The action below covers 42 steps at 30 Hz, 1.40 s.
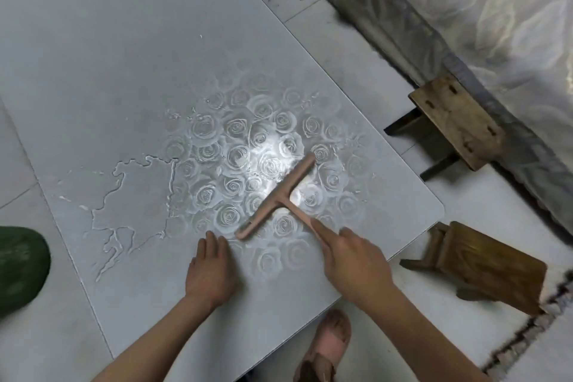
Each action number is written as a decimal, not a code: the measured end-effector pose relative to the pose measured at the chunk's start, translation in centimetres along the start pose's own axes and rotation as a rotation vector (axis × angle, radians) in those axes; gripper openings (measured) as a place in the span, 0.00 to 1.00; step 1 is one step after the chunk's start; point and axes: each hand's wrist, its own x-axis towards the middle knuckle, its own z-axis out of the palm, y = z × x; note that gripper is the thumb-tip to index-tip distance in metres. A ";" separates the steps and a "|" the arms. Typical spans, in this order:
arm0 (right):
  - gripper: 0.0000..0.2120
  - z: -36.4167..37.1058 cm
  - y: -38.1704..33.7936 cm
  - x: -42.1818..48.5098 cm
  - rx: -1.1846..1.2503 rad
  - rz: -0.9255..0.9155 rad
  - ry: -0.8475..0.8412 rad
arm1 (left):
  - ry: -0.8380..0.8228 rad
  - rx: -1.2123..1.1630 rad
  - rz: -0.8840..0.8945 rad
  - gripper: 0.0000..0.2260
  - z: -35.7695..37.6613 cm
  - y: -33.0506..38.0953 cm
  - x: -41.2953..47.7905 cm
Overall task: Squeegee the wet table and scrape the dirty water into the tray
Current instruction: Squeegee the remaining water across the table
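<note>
Pink T-shaped squeegee (279,195) rests on the wet table (124,71), right hand (356,257) gripping its handle, left hand (212,267) flat.

Bare left hand (210,270) and right hand (356,263), forearms (148,341) uncovered as far as seen. Below the grip, wears a pink sandal (328,347), broad-strapped, smudged brown on top.

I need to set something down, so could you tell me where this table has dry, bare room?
The far half of the table, beyond the water, looks dry and bare. A smaller strip lies along the near edge, left of the left hand. Crowded: the squeegee and right hand on the wet middle.
</note>
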 end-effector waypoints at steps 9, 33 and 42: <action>0.22 -6.7 11.6 -5.7 -0.219 0.007 -0.105 | -0.165 -0.033 0.005 0.30 -1.6 -0.5 0.6; 0.22 -5.6 4.7 6.1 -0.167 -0.210 -0.063 | -0.156 0.033 0.006 0.34 -1.7 -1.4 0.8; 0.20 -12.7 5.7 11.0 -0.339 -0.339 -0.042 | 0.026 -0.256 0.037 0.29 -1.7 -3.7 0.6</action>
